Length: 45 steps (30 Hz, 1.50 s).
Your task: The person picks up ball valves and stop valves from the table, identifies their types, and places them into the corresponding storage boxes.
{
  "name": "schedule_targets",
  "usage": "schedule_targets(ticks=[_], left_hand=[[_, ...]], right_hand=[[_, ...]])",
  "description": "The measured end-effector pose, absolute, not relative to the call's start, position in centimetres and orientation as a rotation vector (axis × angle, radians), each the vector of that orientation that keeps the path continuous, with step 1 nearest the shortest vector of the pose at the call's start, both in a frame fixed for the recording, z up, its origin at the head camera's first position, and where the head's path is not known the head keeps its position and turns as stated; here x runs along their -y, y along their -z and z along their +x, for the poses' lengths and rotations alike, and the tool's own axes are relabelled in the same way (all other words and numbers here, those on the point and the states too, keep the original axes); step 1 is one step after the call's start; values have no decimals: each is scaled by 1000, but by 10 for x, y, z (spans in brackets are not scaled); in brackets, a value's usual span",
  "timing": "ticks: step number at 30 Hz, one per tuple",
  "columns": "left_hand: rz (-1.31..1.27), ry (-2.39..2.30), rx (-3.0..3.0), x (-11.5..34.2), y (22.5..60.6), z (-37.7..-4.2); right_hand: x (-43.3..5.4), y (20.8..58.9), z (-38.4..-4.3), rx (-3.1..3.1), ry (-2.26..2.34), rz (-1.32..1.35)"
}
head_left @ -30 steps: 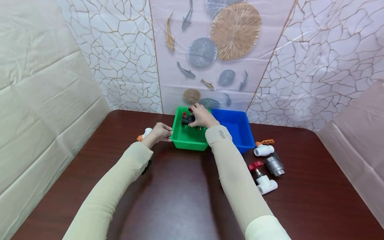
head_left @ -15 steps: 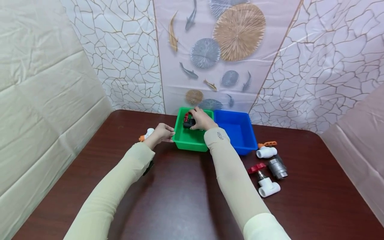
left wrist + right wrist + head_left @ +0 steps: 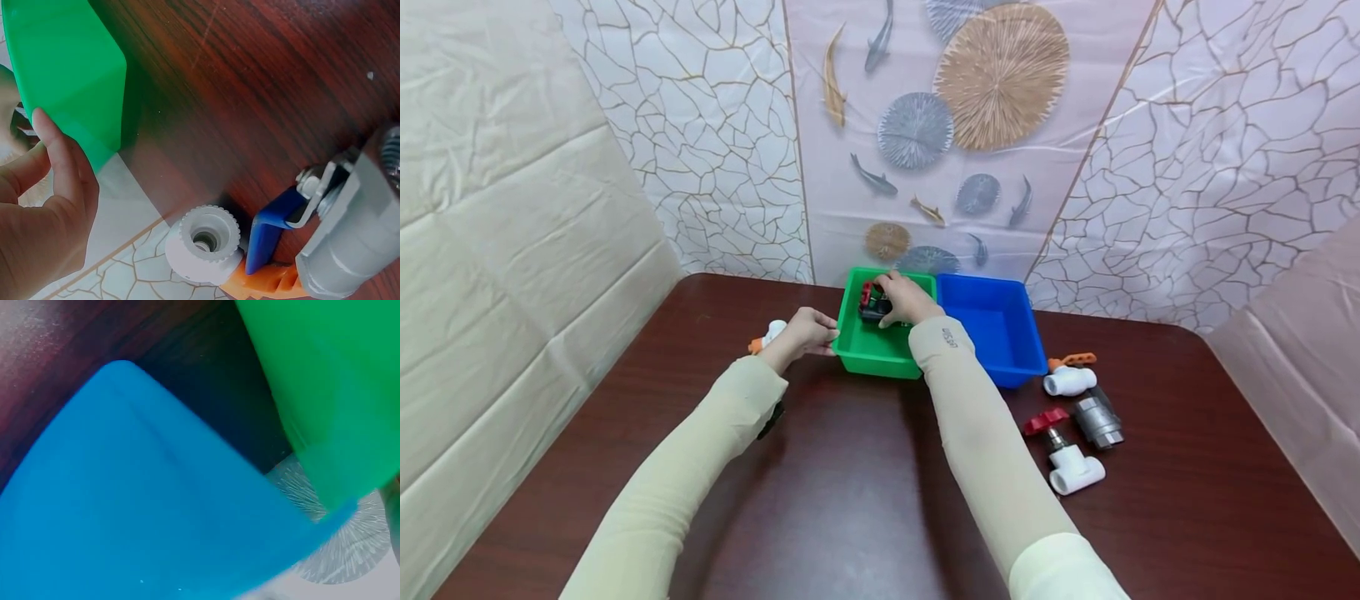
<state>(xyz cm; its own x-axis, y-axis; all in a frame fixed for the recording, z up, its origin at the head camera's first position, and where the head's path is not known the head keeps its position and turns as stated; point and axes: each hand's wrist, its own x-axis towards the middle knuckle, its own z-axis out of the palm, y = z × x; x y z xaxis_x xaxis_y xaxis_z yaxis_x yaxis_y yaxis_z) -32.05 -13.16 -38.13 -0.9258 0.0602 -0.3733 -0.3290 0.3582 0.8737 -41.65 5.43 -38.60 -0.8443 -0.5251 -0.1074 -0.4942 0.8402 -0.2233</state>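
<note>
One green bin [image 3: 880, 365] held a black valve [image 3: 872, 314], round which the fingers of the right hand [image 3: 908, 300] seemed curled, though partly hidden; the left hand [image 3: 807, 332] pinched the bin's left rim between thumb and fingers.

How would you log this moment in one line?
left hand: holds rim of green bin | right hand: in green bin, at black-bodied valve, grip unclear | blue bin: beside green bin

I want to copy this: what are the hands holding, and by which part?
The left hand pinches the green bin by its left rim. The right hand is at a black fitting inside; I can't tell if it grips it.
</note>
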Motion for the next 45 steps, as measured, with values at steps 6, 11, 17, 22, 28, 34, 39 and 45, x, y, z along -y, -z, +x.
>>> schedule_targets(ticks=[6,11,17,22,28,34,39,45], left_hand=[[-234,-1610,-2270,134,378,-320],[-252,-1608,-2277,133,382,-324],[-203,-1670,-2258,139,412,-346],[-246,-1610,-2289,134,393,-331],[-254,-1609,-2279,133,392,-330],[-174,-1739,-2217,143,443,-371],[-290,-1608,-2304,132,408,-345],[-228,-1651,-2267,138,404,-342]], right_hand=[[-44,381,-412,-2831,237,-743],[-42,386,-407,-2824,292,-699],[-42,396,-406,-2842,306,-667],[-40,398,-405,-2861,323,-663],[-39,400,-403,-2881,297,-633],[-41,401,-400,-2874,277,-607],[-43,396,-398,-2877,304,-609],[-45,394,-399,-2886,258,-630]])
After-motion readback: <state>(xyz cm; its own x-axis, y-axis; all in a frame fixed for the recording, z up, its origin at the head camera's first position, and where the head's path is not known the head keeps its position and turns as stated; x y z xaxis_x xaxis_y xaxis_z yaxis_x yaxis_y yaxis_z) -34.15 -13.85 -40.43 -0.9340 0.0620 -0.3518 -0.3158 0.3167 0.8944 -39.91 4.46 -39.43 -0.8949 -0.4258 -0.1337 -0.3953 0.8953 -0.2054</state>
